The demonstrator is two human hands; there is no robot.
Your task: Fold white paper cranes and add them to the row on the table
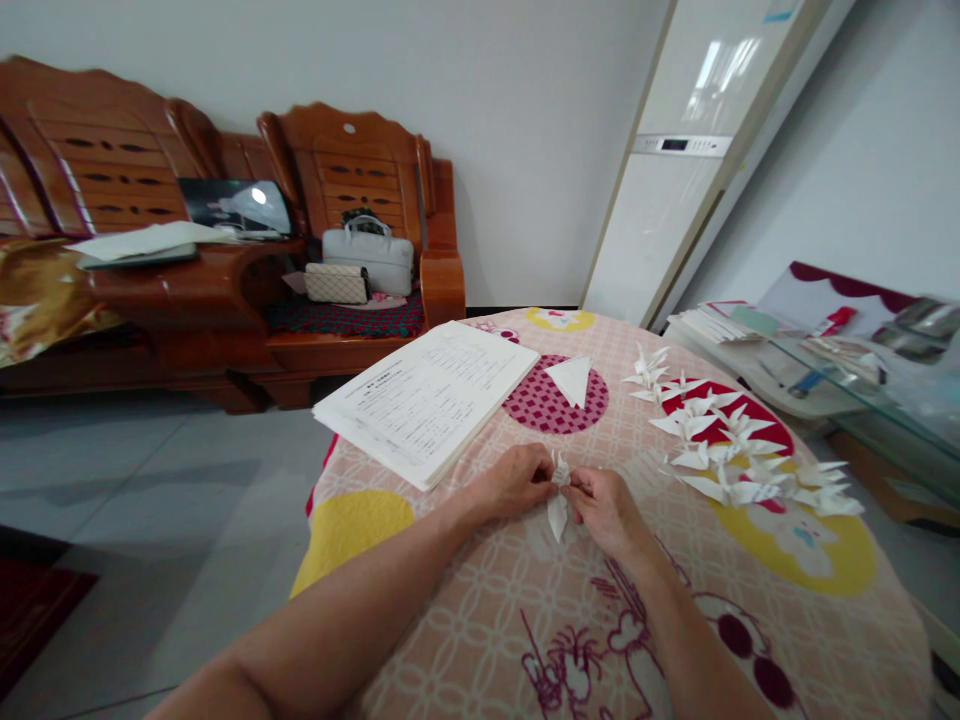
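Both my hands meet over the middle of the table, pinching a small folded white paper piece [557, 516] that looks like a paper crane in the making. My left hand [517, 478] grips its left side with thumb and fingers. On the other side, the fingers of my right hand [609, 508] close on its right edge. One pointed end of the paper hangs toward me, and another sticks up between the fingertips. To the right lie several finished white paper cranes [705, 425] in a loose cluster. Beyond my hands sits a folded white paper triangle [571, 380].
A stack of printed sheets [427, 400] lies at the left of the round table's patterned cloth [465, 600]. Right of the table stands a glass-topped side table [862, 390] with papers and odds and ends. Wooden chairs [352, 170] with bags line the wall.
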